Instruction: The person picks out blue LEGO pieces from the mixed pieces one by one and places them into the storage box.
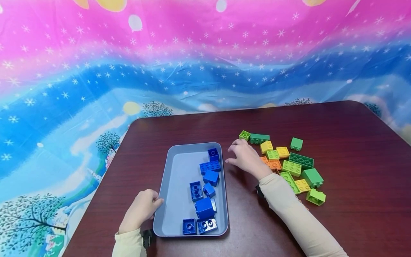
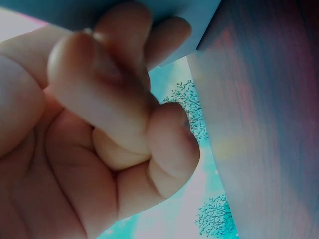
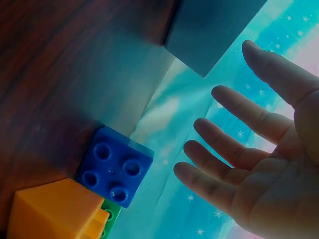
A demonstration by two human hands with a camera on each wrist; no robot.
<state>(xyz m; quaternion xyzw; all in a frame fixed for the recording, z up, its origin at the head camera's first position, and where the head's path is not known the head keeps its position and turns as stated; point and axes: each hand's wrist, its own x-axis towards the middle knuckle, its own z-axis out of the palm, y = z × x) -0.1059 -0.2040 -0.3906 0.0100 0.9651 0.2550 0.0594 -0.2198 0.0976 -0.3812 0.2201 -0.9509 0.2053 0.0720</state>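
A grey tray (image 1: 179,171) lies on the table with several blue building blocks (image 1: 204,208) along its right side and lower end. At its left rim, my left hand (image 1: 138,210) grips the edge, thumb on top and fingers curled. My right hand (image 1: 246,160) hovers between the tray and a loose group of blocks, fingers spread and holding nothing. Below it, the right wrist view shows a blue four-stud block (image 3: 114,167) on the table, beside an orange-yellow block (image 3: 57,209); my hand and arm hide this blue block in the head view.
Right of the tray lie several green blocks (image 1: 312,177), yellow blocks (image 1: 282,152) and orange blocks (image 1: 275,164), some under or close to my right forearm. The dark wooden table (image 1: 359,150) ends at a patterned cloth backdrop (image 1: 205,53).
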